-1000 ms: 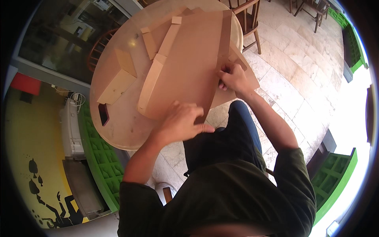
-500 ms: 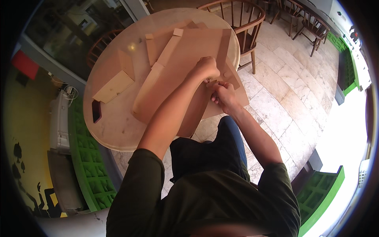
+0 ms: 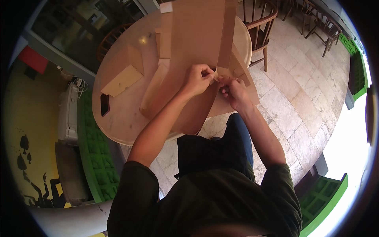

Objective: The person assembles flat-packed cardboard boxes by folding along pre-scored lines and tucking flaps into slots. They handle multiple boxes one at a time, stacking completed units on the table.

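Large brown cardboard sheet with scored folds and narrow turned-up edges (image 3: 193,43): lies across a round, pale, glossy-topped table (image 3: 122,127), covers part of the far rim and juts past the near rim, above the lap. With the left hand (image 3: 197,81), reaches over the lower half of the sheet and pinches narrowly, thumb and fingertips together, at a small pale cardboard flap (image 3: 216,74) by the right-hand crease. With the right hand (image 3: 237,93), comes in from the right, fingers curled and bunched at the same corner, just beside the left fingertips. Cannot tell whether grips the cardboard there or only presses against it. Under and beside the right fingers, a brown cardboard panel (image 3: 252,91), angled past the table's right side. On the table, left of the sheet and apart from it, a folded, angular tan cardboard piece (image 3: 121,83), with a flat black phone with a reddish edge (image 3: 104,104) near its lower end. Beyond the right rim, a brown wooden spindle-back chair (image 3: 259,38) on pale stone floor tiles (image 3: 286,93).
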The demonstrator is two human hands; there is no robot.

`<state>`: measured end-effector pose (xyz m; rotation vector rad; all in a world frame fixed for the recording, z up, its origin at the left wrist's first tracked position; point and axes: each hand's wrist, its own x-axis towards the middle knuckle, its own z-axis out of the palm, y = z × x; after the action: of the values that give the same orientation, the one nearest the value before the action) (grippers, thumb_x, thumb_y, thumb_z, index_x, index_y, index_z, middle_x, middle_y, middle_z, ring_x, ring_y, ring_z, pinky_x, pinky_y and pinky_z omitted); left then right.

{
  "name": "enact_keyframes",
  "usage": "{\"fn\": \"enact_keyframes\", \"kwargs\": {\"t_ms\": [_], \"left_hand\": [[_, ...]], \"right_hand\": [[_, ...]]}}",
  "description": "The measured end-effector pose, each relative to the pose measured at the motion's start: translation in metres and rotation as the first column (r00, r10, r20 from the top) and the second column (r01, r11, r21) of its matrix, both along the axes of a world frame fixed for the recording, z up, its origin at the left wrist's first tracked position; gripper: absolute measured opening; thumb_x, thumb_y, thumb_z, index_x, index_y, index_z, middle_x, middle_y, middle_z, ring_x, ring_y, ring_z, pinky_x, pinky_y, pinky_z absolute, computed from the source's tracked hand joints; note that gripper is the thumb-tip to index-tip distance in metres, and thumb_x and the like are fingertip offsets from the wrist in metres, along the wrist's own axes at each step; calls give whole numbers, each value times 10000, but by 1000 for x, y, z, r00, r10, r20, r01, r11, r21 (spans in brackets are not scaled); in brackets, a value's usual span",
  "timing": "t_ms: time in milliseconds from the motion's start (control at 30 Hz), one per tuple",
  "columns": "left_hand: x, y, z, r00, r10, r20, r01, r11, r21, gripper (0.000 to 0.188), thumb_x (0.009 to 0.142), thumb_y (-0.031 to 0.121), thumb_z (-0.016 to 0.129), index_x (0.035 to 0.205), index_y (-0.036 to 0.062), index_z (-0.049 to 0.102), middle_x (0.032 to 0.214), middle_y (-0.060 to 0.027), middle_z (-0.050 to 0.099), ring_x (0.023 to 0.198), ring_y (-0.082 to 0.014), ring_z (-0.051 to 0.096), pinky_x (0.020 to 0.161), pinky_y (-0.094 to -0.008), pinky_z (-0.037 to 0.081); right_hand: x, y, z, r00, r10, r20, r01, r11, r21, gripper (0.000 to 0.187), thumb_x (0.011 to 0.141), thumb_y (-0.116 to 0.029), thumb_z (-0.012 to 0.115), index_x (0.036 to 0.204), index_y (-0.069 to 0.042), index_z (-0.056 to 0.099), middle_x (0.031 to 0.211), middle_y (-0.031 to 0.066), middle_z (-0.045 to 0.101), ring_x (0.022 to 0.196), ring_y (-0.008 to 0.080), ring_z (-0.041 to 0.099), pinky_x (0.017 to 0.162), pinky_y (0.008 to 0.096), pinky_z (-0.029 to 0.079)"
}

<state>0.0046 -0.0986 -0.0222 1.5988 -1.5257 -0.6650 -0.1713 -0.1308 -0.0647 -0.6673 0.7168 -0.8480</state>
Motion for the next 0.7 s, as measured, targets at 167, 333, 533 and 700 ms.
{"fn": "enact_keyframes", "kwargs": {"t_ms": [167,333,533,700], "left_hand": [[2,5,-11,998,-56,7,57,991,-123,58,932,17,736,980,-15,742,794,-54,707,704,-104,620,655,-295,512],[7,5,-19,998,-59,-8,58,996,-66,58,989,8,711,1030,-16,743,873,-31,720,768,-67,638,697,-251,547],[6,8,-17,994,-49,-96,42,997,-71,97,958,15,714,1032,-30,758,829,-57,728,733,-107,647,668,-287,521],[0,13,-15,975,-34,-221,38,999,16,99,980,12,693,1042,-22,761,909,-54,728,766,-116,657,692,-280,545]], "right_hand": [[1,0,-1,1000,-7,18,8,1000,-23,104,910,-71,749,834,-51,680,770,13,622,600,94,519,505,253,373],[0,-1,-1,1000,-21,1,21,1000,-5,130,901,-89,784,829,-56,681,749,-7,617,573,74,495,488,246,350],[2,-3,-3,1000,-6,-6,6,1000,-21,95,907,-86,783,846,-58,717,729,-7,618,563,71,487,488,234,333],[-2,-4,-3,998,48,-33,-49,997,-57,75,916,-79,767,860,-48,727,732,1,631,572,72,488,514,236,337]]}}
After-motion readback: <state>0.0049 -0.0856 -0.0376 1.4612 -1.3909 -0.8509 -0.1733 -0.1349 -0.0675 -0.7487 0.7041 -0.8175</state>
